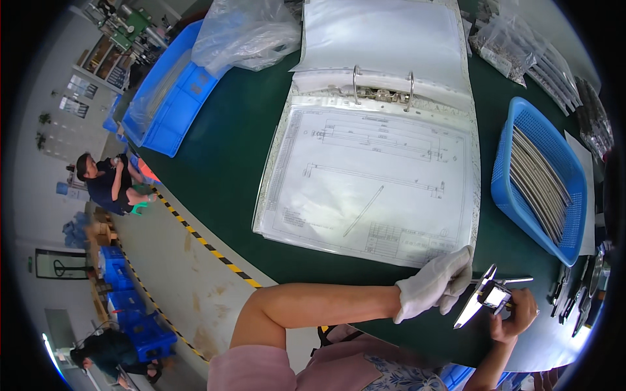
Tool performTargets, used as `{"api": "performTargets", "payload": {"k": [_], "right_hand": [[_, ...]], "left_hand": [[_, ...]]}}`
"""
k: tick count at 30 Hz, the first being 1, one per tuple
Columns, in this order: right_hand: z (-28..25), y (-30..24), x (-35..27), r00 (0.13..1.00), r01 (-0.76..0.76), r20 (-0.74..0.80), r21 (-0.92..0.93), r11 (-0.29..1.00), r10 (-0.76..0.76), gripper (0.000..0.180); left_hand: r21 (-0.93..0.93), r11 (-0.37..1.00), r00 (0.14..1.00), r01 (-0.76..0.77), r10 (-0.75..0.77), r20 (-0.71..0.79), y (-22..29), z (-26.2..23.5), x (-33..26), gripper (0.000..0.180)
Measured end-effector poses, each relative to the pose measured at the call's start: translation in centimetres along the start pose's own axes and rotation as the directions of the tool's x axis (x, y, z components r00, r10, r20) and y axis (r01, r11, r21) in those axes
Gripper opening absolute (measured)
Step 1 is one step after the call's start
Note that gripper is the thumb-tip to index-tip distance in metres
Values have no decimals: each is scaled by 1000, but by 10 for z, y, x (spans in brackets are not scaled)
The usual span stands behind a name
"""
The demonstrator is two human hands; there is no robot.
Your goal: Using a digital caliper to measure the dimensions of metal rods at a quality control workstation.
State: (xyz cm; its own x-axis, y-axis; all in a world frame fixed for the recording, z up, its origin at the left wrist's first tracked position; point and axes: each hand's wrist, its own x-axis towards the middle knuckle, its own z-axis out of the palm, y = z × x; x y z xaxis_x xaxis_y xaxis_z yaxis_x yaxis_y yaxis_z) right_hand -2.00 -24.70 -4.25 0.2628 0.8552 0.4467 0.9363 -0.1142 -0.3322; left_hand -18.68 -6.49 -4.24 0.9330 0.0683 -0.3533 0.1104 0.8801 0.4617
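My left hand (433,285), in a white glove, is closed beside the lower right corner of a binder. A thin metal rod (518,280) runs rightward from its fingertips; the gloved fingers hide the rod's other end. My bare right hand (516,318) grips a digital caliper (486,300) with a small lit display, its silver jaws slanting between the two hands. The rod passes at the upper end of the jaws; whether they touch it, I cannot tell. Just above lies the open ring binder (365,182) with a technical drawing in a clear sleeve.
A blue basket (505,163) of metal rods stands at right, with hand tools (577,293) below it. Bagged parts (505,55) lie at the far right. A blue bin (173,124) and plastic bag (248,32) sit far left on the green table (218,176). Two people are beyond.
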Motion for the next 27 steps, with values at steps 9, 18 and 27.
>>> {"api": "performTargets", "payload": {"k": [9,18,27], "right_hand": [[4,-9,7,999,-5,-51,45,999,7,50],[-1,-19,1,968,126,-215,-19,992,-127,57],[2,-37,18,956,270,-128,42,962,-263,41]], "left_hand": [[98,995,1000,3,0,-32,7,10,-1,50],[71,997,999,-3,-1,54,8,5,-9,51],[156,956,968,-250,247,35,38,3,-20,57]]}}
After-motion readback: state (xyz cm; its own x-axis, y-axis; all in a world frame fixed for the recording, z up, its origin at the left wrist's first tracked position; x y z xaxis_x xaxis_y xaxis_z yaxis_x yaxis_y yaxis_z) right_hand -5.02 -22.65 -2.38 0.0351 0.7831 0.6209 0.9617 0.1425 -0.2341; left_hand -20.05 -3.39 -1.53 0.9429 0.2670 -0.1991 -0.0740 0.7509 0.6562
